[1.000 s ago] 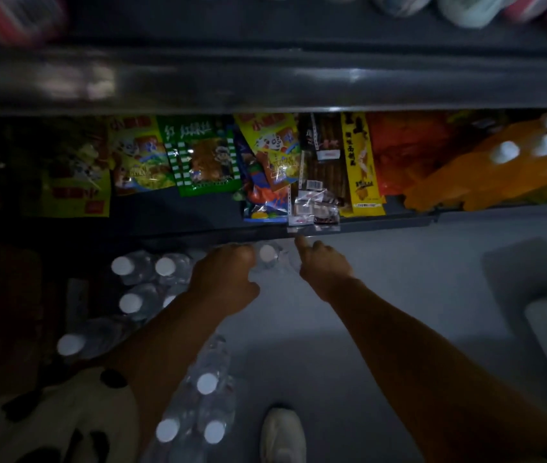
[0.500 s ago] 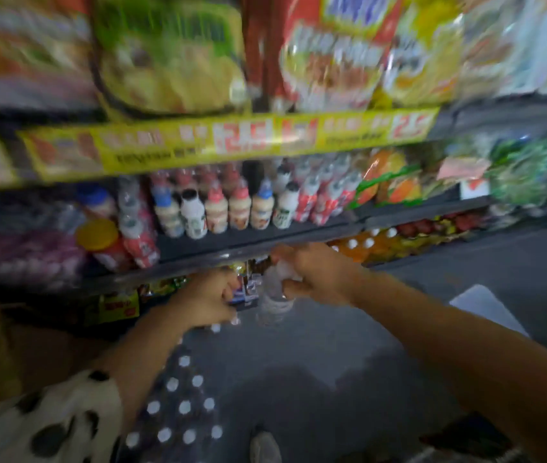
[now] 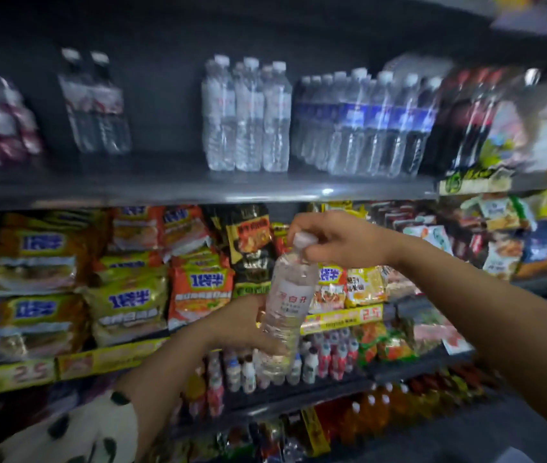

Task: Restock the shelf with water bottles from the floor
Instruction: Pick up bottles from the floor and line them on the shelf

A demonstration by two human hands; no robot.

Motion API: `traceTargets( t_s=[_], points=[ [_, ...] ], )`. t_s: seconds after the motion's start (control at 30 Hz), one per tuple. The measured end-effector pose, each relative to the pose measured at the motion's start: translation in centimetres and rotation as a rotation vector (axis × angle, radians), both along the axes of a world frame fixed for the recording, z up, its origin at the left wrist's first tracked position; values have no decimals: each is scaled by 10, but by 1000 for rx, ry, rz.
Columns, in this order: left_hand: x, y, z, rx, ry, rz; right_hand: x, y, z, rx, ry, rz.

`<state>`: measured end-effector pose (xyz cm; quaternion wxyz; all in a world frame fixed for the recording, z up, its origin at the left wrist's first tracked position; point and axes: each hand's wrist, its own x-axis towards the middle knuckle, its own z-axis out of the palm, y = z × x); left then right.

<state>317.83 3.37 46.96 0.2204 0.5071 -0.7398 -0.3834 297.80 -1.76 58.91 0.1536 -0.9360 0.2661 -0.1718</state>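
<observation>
At the middle of the frame a water bottle [image 3: 287,302] is held tilted in front of the noodle packets [image 3: 125,295]. The right hand [image 3: 339,242] pinches its white cap; the left hand [image 3: 245,324] grips its lower body. Across the upper part of the frame, the shelf [image 3: 198,188] carries standing water bottles [image 3: 248,118].

Clear water bottle [image 3: 285,307] tilted, below shelf [image 3: 198,192].

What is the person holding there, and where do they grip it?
A water bottle: right hand pinches its cap, left hand holds its lower body.

Both hands [image 3: 339,240] [image 3: 242,324] raised, fingers curled
</observation>
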Motion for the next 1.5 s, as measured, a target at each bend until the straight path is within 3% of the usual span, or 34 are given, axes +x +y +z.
traceTargets(
  t_s=[0.2,0.37,0.57,0.7,1.07,1.23,1.5],
  points=[
    [14,19,74,-209,99,131,22,14,78,-97,-93,-18],
    [30,1,145,-351,133,221,50,-1,147,-341,-194,-97],
    [51,-48,219,-427,73,348,86,-52,212,-590,-268,-122],
    [68,-90,244,-451,90,465,112,-97,238,-645,-277,-119],
    [111,-180,229,-365,88,565,178,-207,235,-563,-108,-135],
    [123,-193,218,-340,34,577,191,-223,226,-511,-57,-110],
    [128,-200,211,-310,111,539,202,-228,229,-486,-22,-160]
  ],
)
